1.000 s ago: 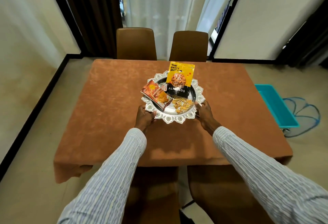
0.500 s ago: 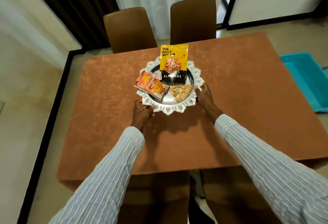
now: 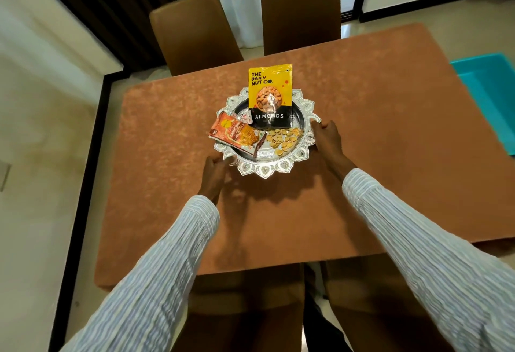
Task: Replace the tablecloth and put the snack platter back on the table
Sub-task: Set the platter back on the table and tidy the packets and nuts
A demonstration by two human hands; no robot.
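My left hand [image 3: 216, 173] gripped the near-left rim of the snack platter [image 3: 303, 153], fingers curled on its edge; my right hand [image 3: 327, 135] curled round the right rim; the platter sat mid-table on the brown tablecloth [image 3: 167, 184]. I judged this the final placing step; next, release and withdraw without tipping. The platter was round, with no long axis; the almond pouch [image 3: 269, 95] stood upright facing me.
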